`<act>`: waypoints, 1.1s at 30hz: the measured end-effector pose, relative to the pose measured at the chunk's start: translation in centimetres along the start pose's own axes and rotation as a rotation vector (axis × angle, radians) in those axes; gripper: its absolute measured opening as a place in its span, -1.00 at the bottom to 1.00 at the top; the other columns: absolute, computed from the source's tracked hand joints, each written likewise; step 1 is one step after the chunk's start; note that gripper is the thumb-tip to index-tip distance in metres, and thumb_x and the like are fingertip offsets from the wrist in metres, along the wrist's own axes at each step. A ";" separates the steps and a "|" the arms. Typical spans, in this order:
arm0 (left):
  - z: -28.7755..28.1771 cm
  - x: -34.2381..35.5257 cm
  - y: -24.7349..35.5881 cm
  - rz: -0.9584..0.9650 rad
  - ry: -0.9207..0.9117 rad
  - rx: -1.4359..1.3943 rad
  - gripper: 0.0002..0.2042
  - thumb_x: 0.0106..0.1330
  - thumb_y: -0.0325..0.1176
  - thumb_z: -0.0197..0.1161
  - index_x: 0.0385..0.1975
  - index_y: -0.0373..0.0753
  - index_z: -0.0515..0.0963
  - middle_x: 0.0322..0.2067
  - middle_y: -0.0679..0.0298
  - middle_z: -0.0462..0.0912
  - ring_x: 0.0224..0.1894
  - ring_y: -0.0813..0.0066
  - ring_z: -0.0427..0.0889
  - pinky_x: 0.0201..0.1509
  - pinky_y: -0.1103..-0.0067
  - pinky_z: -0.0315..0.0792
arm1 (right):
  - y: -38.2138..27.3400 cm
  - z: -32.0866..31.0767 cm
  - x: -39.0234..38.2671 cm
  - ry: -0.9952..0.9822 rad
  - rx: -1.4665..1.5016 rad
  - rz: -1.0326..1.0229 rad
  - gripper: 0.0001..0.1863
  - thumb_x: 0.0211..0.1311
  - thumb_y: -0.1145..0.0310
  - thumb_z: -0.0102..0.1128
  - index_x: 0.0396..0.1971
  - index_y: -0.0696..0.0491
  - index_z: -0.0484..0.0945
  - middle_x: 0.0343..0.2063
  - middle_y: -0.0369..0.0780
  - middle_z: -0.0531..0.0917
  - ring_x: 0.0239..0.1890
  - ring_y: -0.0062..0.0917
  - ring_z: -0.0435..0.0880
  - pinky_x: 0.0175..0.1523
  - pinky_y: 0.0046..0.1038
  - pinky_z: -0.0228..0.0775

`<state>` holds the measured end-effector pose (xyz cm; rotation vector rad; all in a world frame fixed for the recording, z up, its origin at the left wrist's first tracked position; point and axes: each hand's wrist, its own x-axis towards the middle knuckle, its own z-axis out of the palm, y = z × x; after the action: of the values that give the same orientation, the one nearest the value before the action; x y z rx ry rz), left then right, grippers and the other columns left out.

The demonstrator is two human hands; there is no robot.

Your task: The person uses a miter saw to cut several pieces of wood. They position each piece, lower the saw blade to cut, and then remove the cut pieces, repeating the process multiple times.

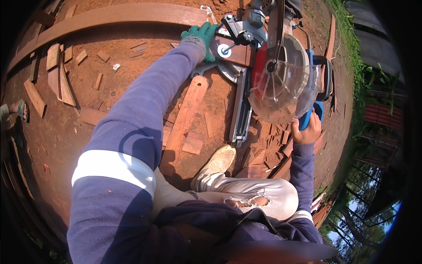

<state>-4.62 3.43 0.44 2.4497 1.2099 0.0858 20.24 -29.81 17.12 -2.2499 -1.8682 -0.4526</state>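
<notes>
A miter saw (268, 66) with a red blade housing and a clear guard stands on red-brown ground. A long wooden plank (118, 17) lies across its fence and runs off to the left. My left hand (202, 37), in a green glove, presses flat on the plank just left of the blade. My right hand (307, 130), bare, grips the saw's blue handle (317, 110) at the lower right of the guard. The blade itself is raised above the plank.
Offcuts and short boards (57, 75) litter the ground at left, and more scraps (272, 149) lie under the saw. A flat board (184, 119) lies by my shoe (217, 163). Another person's sandalled foot (20, 110) shows at the far left. Grass borders the right side.
</notes>
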 end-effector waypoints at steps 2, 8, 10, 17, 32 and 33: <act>0.0 0.0 0.0 -0.001 0.002 -0.002 0.18 -0.19 0.09 0.65 0.54 0.14 0.08 0.51 0.33 0.14 0.46 0.11 0.25 0.41 0.07 0.25 | -0.1 -0.5 -0.4 -0.026 0.008 0.021 -0.52 -0.05 0.14 0.29 -0.21 0.22 0.58 -0.26 0.07 0.62 -0.23 0.01 0.58 -0.05 -0.09 0.43; -0.1 0.0 0.1 -0.011 -0.005 0.013 0.19 -0.19 0.10 0.65 0.54 0.14 0.08 0.51 0.32 0.14 0.46 0.10 0.25 0.42 0.07 0.24 | -0.5 -0.9 -0.5 -0.032 -0.001 0.034 -0.52 -0.06 0.15 0.29 -0.20 0.22 0.59 -0.24 0.05 0.63 -0.24 -0.01 0.57 -0.05 -0.11 0.43; 0.0 -0.1 0.2 -0.017 0.004 0.013 0.20 -0.21 0.07 0.66 0.53 0.16 0.07 0.51 0.32 0.13 0.46 0.09 0.25 0.42 0.07 0.25 | -0.5 -0.7 -0.4 0.031 -0.003 -0.024 -0.53 -0.05 0.14 0.29 -0.22 0.21 0.58 -0.29 0.03 0.61 -0.26 -0.02 0.57 -0.08 -0.11 0.42; 0.0 -0.1 0.3 -0.014 -0.001 0.006 0.20 -0.21 0.06 0.67 0.53 0.17 0.07 0.51 0.32 0.14 0.47 0.09 0.24 0.42 0.06 0.24 | 0.1 0.5 1.2 0.014 0.007 0.002 -0.56 -0.01 0.10 0.30 -0.26 0.17 0.59 -0.34 -0.05 0.61 -0.26 -0.06 0.59 -0.12 -0.14 0.43; 0.0 0.0 0.2 -0.010 0.022 -0.014 0.20 -0.24 0.03 0.67 0.53 0.19 0.07 0.50 0.36 0.15 0.44 0.10 0.28 0.39 0.06 0.26 | 0.5 1.9 2.8 -0.009 -0.054 0.050 -0.39 0.08 0.08 0.28 0.07 0.19 0.61 -0.15 0.03 0.69 -0.15 0.01 0.67 0.01 -0.13 0.51; 0.1 0.0 0.2 -0.012 0.017 -0.018 0.22 -0.26 0.01 0.67 0.53 0.20 0.07 0.49 0.37 0.17 0.42 0.10 0.30 0.38 0.06 0.27 | 0.4 1.9 2.4 0.014 -0.036 0.004 -0.46 0.06 0.08 0.28 -0.06 0.18 0.60 -0.23 0.00 0.65 -0.20 -0.02 0.63 -0.04 -0.13 0.47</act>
<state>-4.47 3.30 0.46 2.4312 1.2256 0.1139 21.26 -27.02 16.25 -2.2665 -1.8628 -0.5041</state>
